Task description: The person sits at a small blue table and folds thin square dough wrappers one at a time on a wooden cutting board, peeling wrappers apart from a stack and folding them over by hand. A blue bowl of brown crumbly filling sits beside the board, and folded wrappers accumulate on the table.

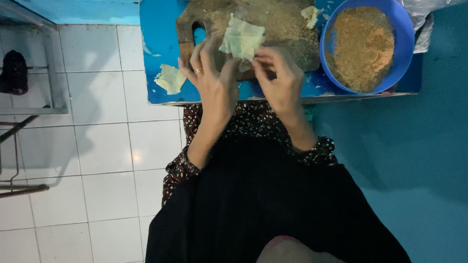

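Observation:
My left hand, with a ring on one finger, and my right hand both pinch a thin pale yellow-green sheet of dough. The sheet is lifted a little above a worn wooden cutting board dusted with crumbs. The board lies on a small blue table. To the right of my right hand stands a round blue bowl filled with brown crumbs.
A loose piece of pale sheet lies on the table's left corner, another scrap on the board's far side. A clear plastic bag sits beyond the bowl. White floor tiles and a metal rack are to the left, a teal wall to the right.

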Available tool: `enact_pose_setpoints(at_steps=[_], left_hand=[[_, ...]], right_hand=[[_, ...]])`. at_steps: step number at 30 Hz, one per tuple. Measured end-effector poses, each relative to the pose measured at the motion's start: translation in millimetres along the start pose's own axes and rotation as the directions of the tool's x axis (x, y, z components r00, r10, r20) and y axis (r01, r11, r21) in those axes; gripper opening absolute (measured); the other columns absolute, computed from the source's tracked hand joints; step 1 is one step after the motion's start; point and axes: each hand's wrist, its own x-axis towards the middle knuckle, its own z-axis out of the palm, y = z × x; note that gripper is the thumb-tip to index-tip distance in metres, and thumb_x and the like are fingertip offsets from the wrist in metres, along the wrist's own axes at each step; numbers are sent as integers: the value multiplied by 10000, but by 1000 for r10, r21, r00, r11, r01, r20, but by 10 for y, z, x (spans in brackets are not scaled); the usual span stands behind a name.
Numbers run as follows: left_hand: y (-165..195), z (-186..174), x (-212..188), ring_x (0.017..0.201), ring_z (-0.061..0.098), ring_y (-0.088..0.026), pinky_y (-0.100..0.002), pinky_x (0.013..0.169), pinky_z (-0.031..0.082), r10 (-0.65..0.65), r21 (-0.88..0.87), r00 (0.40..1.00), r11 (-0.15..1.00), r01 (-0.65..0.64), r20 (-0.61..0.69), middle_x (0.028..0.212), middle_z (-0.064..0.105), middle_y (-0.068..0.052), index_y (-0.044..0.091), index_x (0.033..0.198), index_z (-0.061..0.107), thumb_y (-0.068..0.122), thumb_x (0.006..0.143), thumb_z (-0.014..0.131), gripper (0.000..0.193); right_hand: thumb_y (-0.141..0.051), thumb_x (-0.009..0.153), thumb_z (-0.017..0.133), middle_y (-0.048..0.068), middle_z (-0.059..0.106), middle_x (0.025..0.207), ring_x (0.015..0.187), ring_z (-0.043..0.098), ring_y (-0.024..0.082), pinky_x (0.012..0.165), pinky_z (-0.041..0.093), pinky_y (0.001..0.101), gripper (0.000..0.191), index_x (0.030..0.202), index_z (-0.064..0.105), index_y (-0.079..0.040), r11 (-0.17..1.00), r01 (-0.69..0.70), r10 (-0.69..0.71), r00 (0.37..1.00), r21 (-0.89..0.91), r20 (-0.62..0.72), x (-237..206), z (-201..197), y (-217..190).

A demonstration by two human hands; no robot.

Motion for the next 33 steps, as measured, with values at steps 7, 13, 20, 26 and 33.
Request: enact_pose_setpoints(at_steps=[7,13,20,26,33], left_hand=[[-7,-22,15,1432,401,-350,-738,1204,144,-27,-67,999,997,25,-21,1478,472,-111,125,1105,721,144,945,787,174],[-35,-47,36,1439,387,-357,-728,1195,149,-21,-10,1000,1000,21,-9,1523,432,-117,160,1094,716,182,945,803,174],[-131,-49,74,1470,295,-380,-741,1178,67,80,-57,997,995,-79,17,1600,318,-146,200,1171,757,186,954,781,218],[-303,-110,105,1542,297,-340,-751,1232,31,92,41,986,994,-99,137,1659,318,-103,159,1075,737,70,1006,701,118],[-383,-115,186,1551,259,-321,-721,1248,35,263,45,956,962,-271,127,1691,295,-62,224,1206,774,75,1030,672,253]], right_hand=[[64,951,795,100,721,1105,986,778,187,770,655,284,249,1154,674,-15,1000,-23,22,1000,-7,-13,3,8,-25],[50,946,800,118,675,1181,1016,738,206,829,652,307,259,1160,668,-7,997,44,-47,997,56,53,12,-7,-104],[53,925,796,107,669,1187,1019,726,253,842,602,347,188,1097,730,11,980,161,-143,979,-118,146,63,6,-119],[50,925,780,125,651,1152,1013,681,277,848,570,368,210,1129,737,28,959,253,-217,946,-130,239,94,-94,-66],[19,994,729,121,660,1177,1024,687,233,837,578,331,215,1208,742,13,976,214,-175,889,-48,422,191,-223,128]])
